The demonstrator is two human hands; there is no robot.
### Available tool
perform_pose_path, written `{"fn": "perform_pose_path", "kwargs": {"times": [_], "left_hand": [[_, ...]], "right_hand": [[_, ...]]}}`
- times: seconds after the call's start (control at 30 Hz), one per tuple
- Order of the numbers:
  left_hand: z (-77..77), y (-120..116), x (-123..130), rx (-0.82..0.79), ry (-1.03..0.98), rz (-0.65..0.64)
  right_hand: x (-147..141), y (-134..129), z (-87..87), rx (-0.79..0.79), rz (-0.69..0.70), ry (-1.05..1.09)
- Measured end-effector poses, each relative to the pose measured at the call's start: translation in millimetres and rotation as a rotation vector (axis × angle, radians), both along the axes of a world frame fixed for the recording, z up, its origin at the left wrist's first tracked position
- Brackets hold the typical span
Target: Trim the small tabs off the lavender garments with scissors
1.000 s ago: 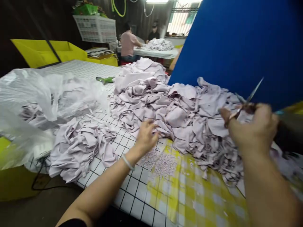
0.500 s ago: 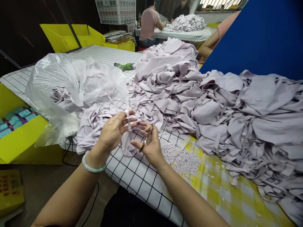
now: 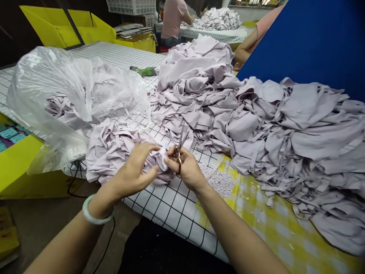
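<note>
My right hand (image 3: 188, 169) grips a pair of small metal scissors (image 3: 179, 152), blades pointing up and away from me and slightly parted. Its fingertips touch or lie very close to a pale lilac piece of fabric (image 3: 161, 160); I cannot tell whether they pinch it. My left hand (image 3: 134, 171), a pale green bangle (image 3: 92, 215) on its wrist, is slightly blurred, with thumb and fingers apart and nothing held. It hovers over the near edge of a smaller heap of lilac fabric pieces (image 3: 110, 148) on the grid-patterned table (image 3: 171, 205).
A large heap of lilac fabric (image 3: 196, 91) spreads along the right. Tiny clippings (image 3: 222, 182) lie on a yellow checked cloth (image 3: 265, 224). On the left sits a clear plastic bag (image 3: 51, 76) with fabric. A green-handled tool (image 3: 146, 71), a blue panel (image 3: 310, 45) and other people are farther back.
My left hand has let go of the strap and moved down and left, its fingers opening. The fabric piece has come down onto the smaller heap. The scissors now point more upright.
</note>
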State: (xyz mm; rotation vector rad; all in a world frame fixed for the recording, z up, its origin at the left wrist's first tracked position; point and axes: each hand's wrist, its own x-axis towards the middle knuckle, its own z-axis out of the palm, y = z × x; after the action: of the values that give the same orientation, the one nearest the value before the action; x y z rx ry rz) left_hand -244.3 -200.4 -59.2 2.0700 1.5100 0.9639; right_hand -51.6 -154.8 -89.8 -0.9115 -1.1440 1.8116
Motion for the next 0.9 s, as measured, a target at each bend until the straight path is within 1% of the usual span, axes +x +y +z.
{"fn": "perform_pose_path", "kwargs": {"times": [0.03, 0.07, 0.1, 0.13, 0.2, 0.27, 0.3, 0.37, 0.43, 0.5, 0.53, 0.57, 0.63, 0.67, 0.7, 0.73, 0.77, 0.8, 0.87, 0.9], "left_hand": [[1.6, -1, 4, -0.118, 0.002, -0.121], [3.3, -1, 6, -0.213, -0.001, -0.188], [4.7, -1, 8, -0.269, -0.005, -0.219], [5.6, 0, 8, -0.282, -0.007, -0.232], [5.6, 1, 8, -0.238, -0.031, -0.255], [3.7, -1, 9, -0.208, -0.138, -0.268], [2.6, -3, 10, -0.235, -0.209, -0.273], [2.1, -7, 13, -0.368, -0.321, -0.318], [5.1, -11, 16, -0.512, -0.367, -0.362], [10.8, -15, 18, -0.602, -0.409, -0.355], [13.7, -18, 18, -0.634, -0.446, -0.335], [16.3, -20, 18, -0.667, -0.499, -0.312], [19.2, -25, 18, -0.733, -0.644, -0.264], [19.7, -26, 18, -0.759, -0.718, -0.24], [19.6, -28, 19, -0.778, -0.778, -0.222], [19.2, -29, 20, -0.782, -0.811, -0.213], [18.7, -29, 22, -0.764, -0.805, -0.213], [17.9, -29, 25, -0.714, -0.769, -0.215], [15.0, -29, 33, -0.547, -0.678, -0.213], [12.5, -28, 38, -0.47, -0.667, -0.208]], "right_hand": [[1, 1, 4.4, -0.009, 0.032, 0.007], [3, 1, 7.8, -0.019, 0.062, 0.019], [4, 1, 10.1, -0.032, 0.09, 0.036], [6, 1, 11.6, -0.045, 0.117, 0.056], [9, 0, 12.7, -0.067, 0.153, 0.098], [11, -1, 13.1, -0.075, 0.165, 0.126], [12, 0, 13.5, -0.08, 0.166, 0.133], [13, 2, 14.8, -0.095, 0.177, 0.14], [14, 4, 15.7, -0.102, 0.197, 0.136], [15, 4, 14.3, -0.073, 0.192, 0.096], [16, 1, 12.3, -0.024, 0.152, 0.05], [16, -3, 9.4, 0.051, 0.08, -0.01], [16, -19, 1.1, 0.242, -0.096, -0.119], [16, -28, -3.7, 0.327, -0.169, -0.138], [15, -38, -8.5, 0.38, -0.215, -0.129], [14, -47, -13.0, 0.389, -0.225, -0.104], [11, -55, -17.0, 0.357, -0.207, -0.073], [8, -62, -20.4, 0.296, -0.18, -0.046], [-1, -70, -25.3, 0.142, -0.119, 0.001], [-5, -73, -27.2, 0.075, -0.092, 0.022]]}}
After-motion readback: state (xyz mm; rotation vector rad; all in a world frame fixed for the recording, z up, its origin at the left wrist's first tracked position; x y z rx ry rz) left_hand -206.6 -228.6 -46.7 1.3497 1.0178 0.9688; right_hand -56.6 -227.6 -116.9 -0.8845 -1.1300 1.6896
